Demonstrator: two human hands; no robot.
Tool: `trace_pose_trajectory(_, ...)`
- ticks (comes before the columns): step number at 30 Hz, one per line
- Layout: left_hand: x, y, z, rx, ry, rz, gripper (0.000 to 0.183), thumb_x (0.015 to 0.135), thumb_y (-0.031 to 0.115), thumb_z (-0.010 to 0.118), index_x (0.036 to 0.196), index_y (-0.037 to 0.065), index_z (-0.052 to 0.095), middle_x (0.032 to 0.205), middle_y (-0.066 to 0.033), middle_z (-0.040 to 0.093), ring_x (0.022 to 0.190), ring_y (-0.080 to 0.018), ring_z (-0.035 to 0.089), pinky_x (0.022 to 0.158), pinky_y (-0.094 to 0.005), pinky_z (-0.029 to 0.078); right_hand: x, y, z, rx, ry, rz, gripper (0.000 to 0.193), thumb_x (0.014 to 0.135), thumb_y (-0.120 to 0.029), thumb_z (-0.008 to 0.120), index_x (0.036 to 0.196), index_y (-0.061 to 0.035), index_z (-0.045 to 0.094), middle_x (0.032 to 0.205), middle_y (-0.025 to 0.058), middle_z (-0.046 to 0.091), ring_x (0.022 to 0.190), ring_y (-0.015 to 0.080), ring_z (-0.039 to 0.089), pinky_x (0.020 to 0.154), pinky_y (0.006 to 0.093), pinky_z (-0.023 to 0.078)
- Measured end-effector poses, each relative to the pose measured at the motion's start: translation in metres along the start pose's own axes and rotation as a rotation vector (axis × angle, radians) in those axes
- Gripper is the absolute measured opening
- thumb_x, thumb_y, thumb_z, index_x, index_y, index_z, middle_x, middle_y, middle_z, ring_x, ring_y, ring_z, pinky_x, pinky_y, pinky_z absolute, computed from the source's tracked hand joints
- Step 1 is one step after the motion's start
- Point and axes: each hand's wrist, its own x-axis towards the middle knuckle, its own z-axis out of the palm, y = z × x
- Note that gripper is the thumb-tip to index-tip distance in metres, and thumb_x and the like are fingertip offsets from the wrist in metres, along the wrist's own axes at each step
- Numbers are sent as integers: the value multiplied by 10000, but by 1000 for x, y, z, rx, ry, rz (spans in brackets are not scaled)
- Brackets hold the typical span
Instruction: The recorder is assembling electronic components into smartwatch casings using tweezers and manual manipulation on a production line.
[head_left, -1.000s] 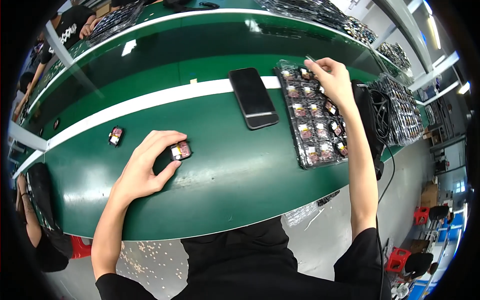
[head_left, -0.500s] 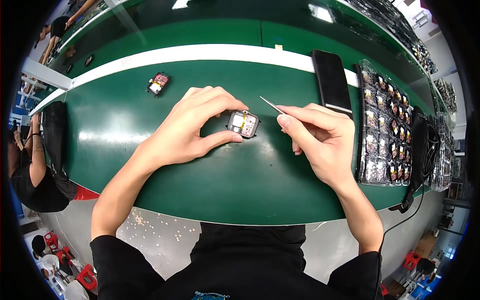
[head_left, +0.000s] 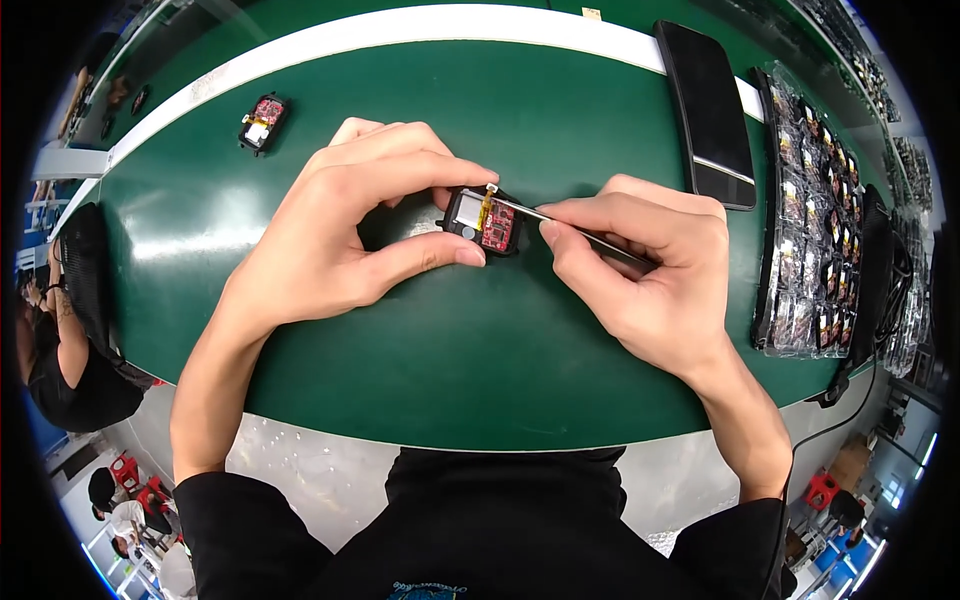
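Between the thumb and fingers of my left hand is a small black watch-like case, its inside facing up. A red circuit board, a silvery block and a yellow flex strip show in it. My right hand pinches metal tweezers, whose tip lies at the case's upper edge, close to the strip's end. Whether the tip grips anything is too small to tell. A second similar open case lies apart on the green table at the far left.
A black phone-like slab rests at the back right. Beside it, clear plastic trays hold several similar cases. A black strap and cable lie along the right edge. A white rail runs across the back; another person sits at the left.
My right hand has brought the tweezers left and down onto the case's upper edge. The case is tilted differently in my left hand, and the view has shifted.
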Motion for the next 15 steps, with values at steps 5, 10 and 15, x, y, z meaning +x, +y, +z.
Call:
trace_pose_trajectory(5,1,-1,-1,6,-27,-3,569,747,190,967,1286,90,817,1003,-40,718,890,-196,552,775,-332,422,0,0,2,-19,8,-1,73,854,25,797,920,32,827,678,68,681,510,127,591,469,289,405)
trace_pose_trajectory(10,1,0,0,15,-16,9,566,748,175,960,1286,75,815,997,-39,712,878,-198,538,783,-331,425,-2,4,3,13,11,-27,95,869,28,810,960,32,838,667,43,655,520,83,539,478,272,353)
trace_pose_trajectory(15,4,6,2,-12,6,-21,565,747,154,951,1282,52,801,973,-42,706,832,-192,504,797,-336,425,-4,5,-1,19,34,-77,145,872,44,830,1015,31,854,660,13,632,526,30,466,485,253,292)
